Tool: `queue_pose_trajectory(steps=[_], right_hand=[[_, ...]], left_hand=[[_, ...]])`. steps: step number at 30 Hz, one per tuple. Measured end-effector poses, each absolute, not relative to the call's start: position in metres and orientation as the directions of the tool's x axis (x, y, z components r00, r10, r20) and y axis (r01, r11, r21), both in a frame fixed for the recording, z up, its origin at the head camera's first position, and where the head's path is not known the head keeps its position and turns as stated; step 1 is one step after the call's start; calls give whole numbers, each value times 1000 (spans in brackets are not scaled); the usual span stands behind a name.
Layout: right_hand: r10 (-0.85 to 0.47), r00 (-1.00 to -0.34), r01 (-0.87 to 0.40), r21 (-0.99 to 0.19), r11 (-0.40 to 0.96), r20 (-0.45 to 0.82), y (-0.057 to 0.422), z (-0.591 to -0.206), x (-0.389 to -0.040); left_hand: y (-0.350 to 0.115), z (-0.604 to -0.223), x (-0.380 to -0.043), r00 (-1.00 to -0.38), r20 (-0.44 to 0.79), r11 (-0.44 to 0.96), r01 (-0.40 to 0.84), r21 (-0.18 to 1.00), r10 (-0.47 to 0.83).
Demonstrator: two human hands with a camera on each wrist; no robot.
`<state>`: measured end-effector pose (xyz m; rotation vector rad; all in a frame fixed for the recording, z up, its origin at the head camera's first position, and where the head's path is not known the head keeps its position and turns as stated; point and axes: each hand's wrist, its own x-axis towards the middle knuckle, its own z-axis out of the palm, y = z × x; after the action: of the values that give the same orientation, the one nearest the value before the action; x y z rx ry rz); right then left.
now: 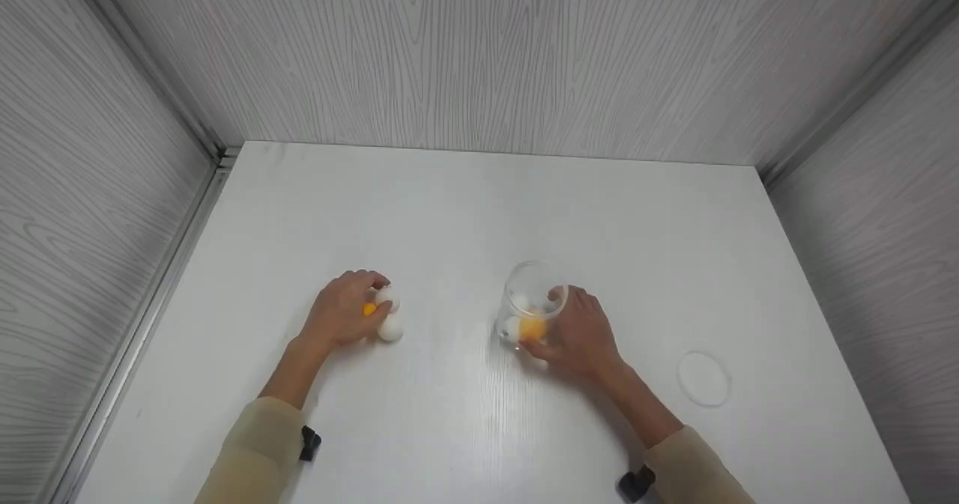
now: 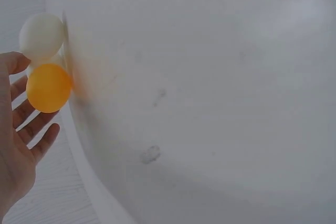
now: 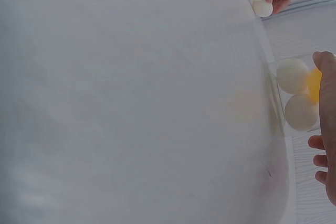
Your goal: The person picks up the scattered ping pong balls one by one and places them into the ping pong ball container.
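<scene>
The left hand curls round three loose balls, two white and one orange, bunched together on the desk. At their 3 o'clock, the right hand grasps an upright clear cup, which holds an orange ball and white balls. A pale ring lies flat at the cup's 4 o'clock.

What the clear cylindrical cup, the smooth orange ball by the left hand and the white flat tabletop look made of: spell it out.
Clear cylindrical cup: likely glossy plastic, possibly glass; see-through, bright rim.
Smooth orange ball: probably matte plastic; evenly coloured, little shine.
White flat tabletop: perhaps laminate, satin; soft sheen, faint streaks.
</scene>
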<state>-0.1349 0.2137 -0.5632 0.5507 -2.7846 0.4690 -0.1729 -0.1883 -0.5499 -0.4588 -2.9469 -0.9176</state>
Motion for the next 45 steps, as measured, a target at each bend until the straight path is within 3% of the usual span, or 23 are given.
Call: queue_pose_trajectory(steps=[20,45], right_hand=[[-331,-885,-416,-238,877,327,214,-563,-136],[-326,-885,-411,-229,882,332,214,-564,-136]], left_hand=[[-189,-553,-177,-948,125,793,314,523,292],[-181,-548,-179,-912,267,756,408,511,311]])
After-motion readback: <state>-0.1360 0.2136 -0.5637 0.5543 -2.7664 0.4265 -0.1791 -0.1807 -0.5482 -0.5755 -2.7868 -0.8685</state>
